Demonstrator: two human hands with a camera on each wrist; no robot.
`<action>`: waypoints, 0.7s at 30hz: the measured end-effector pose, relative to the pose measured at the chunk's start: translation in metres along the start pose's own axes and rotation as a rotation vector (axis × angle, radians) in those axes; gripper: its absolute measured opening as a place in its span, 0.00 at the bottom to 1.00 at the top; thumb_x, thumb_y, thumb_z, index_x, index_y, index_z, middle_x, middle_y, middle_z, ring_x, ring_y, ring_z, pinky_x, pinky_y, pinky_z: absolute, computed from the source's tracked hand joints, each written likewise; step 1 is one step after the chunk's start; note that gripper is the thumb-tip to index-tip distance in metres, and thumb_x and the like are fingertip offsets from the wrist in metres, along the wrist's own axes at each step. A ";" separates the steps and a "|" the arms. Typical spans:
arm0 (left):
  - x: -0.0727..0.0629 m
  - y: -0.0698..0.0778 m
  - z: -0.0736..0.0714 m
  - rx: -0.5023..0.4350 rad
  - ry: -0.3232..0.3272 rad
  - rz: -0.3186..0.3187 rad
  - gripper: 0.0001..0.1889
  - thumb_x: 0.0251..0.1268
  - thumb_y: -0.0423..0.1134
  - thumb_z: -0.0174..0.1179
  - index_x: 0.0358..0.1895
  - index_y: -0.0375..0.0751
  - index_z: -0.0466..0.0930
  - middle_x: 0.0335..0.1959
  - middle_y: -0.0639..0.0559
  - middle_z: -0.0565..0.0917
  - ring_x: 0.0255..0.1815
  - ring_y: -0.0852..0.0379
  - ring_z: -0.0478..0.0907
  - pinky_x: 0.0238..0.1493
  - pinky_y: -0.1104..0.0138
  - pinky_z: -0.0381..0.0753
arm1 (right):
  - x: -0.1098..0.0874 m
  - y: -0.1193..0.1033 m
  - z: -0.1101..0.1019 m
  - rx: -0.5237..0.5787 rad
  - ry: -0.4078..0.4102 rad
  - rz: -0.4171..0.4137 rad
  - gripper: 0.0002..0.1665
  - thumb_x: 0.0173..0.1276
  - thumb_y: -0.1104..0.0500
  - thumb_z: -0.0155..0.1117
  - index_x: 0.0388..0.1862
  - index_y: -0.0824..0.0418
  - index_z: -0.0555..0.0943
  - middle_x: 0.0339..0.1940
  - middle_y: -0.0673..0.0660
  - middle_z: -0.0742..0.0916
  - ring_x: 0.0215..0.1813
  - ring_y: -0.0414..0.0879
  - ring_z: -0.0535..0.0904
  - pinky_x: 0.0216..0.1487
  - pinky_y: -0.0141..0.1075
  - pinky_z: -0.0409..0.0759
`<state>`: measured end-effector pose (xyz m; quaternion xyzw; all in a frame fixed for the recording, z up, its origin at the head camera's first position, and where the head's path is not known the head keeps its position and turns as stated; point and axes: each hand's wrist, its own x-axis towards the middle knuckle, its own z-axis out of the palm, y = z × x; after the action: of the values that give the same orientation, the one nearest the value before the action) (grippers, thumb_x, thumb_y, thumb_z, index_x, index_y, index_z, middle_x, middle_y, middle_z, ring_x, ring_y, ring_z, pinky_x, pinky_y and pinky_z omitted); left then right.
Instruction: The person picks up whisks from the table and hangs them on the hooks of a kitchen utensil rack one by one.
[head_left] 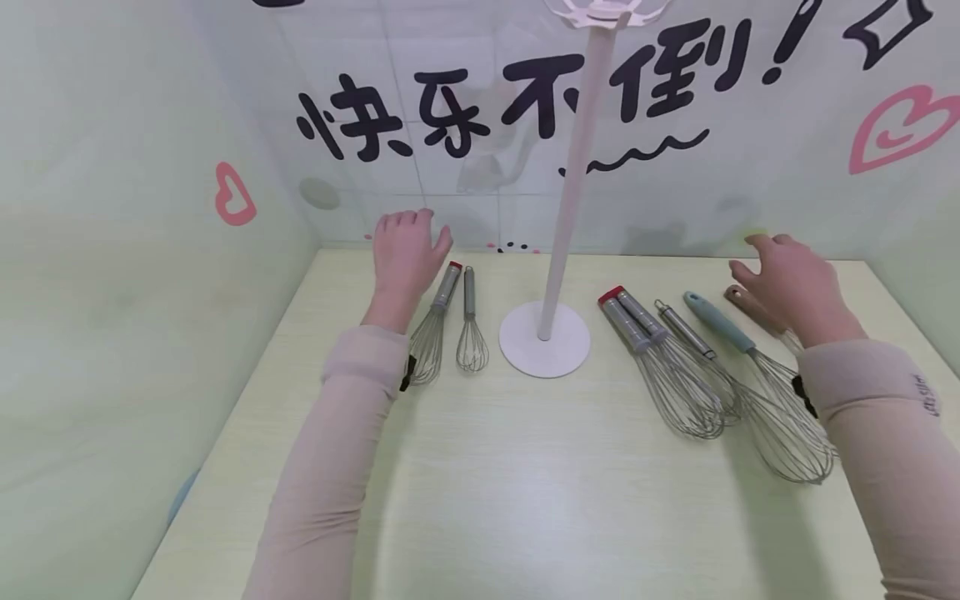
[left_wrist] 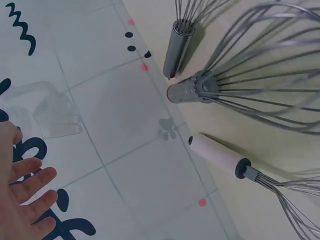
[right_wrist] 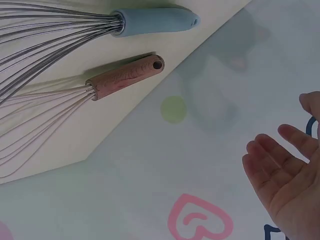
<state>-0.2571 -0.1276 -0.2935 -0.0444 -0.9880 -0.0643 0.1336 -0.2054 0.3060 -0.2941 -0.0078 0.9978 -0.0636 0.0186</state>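
Note:
My left hand (head_left: 405, 258) hovers over the back left of the table, fingers relaxed and holding nothing. Nearest it lie a steel whisk with a red handle end (head_left: 447, 286) and a small slim whisk (head_left: 469, 292). The left wrist view also has a white-handled whisk (left_wrist: 220, 155), which my arm hides in the head view. Over the back right is my right hand (head_left: 798, 287), empty, its fingers loosely extended in the right wrist view. Close to it are a brown-handled whisk (right_wrist: 127, 76) and a blue-handled whisk (right_wrist: 157, 21), both lying flat.
Between the hands stands a white pole on a round base (head_left: 525, 354). Right of it lie two steel whisks with red ends (head_left: 633, 321) and a slender looped-handle whisk (head_left: 684, 327), wires overlapping. A printed curtain (head_left: 465, 208) rises along the table's back edge.

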 end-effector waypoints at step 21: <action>-0.012 0.074 -0.004 -0.324 0.162 0.200 0.20 0.73 0.40 0.45 0.63 0.41 0.72 0.59 0.44 0.80 0.58 0.46 0.77 0.59 0.58 0.79 | -0.006 0.053 0.012 -0.050 -0.134 -0.044 0.25 0.69 0.61 0.47 0.58 0.79 0.65 0.52 0.81 0.76 0.50 0.74 0.74 0.41 0.62 0.77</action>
<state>-0.2368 -0.0557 -0.2839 -0.1580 -0.9413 -0.2124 0.2094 -0.1999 0.3573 -0.3122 -0.0345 0.9951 -0.0382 0.0838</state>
